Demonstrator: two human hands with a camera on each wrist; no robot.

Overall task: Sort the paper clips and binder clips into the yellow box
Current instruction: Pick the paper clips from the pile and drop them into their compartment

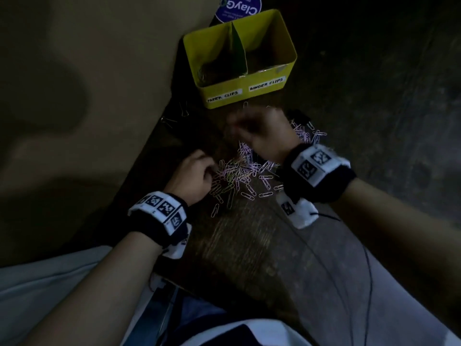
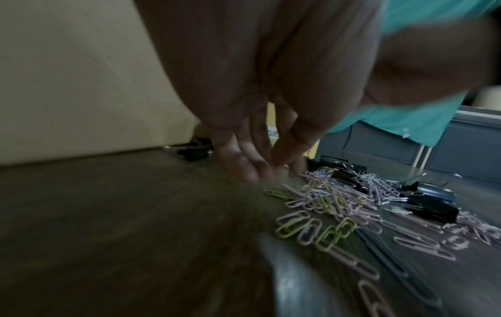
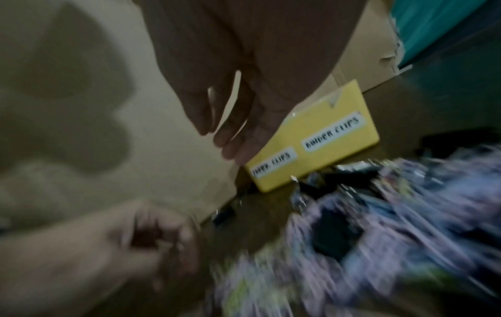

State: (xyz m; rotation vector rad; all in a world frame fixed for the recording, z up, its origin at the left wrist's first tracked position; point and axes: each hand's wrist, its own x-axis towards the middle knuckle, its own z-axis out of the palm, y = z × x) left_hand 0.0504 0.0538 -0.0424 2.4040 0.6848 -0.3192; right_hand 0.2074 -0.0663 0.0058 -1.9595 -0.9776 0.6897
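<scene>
The yellow box (image 1: 224, 86) (image 3: 339, 156) stands at the back, labelled PAPER CLIPS on its left half and BINDER CLIPS on its right. A pile of pastel paper clips (image 1: 242, 171) (image 2: 339, 201) lies on the wooden table, with black binder clips (image 1: 299, 118) (image 2: 433, 208) mixed in at its right. My left hand (image 1: 197, 173) (image 2: 271, 169) (image 3: 152, 238) is at the pile's left edge, fingertips and thumb bunched on clips there. My right hand (image 1: 259, 131) (image 3: 230, 137) hovers, blurred, between the pile and the box front, its fingers straight and holding nothing.
A cardboard wall (image 1: 99, 96) runs along the table's left side, and a few binder clips (image 1: 183, 108) (image 2: 192, 150) lie against it. A purple round lid (image 1: 237, 6) sits behind the box. Thin cables (image 1: 359, 258) cross the table's near right.
</scene>
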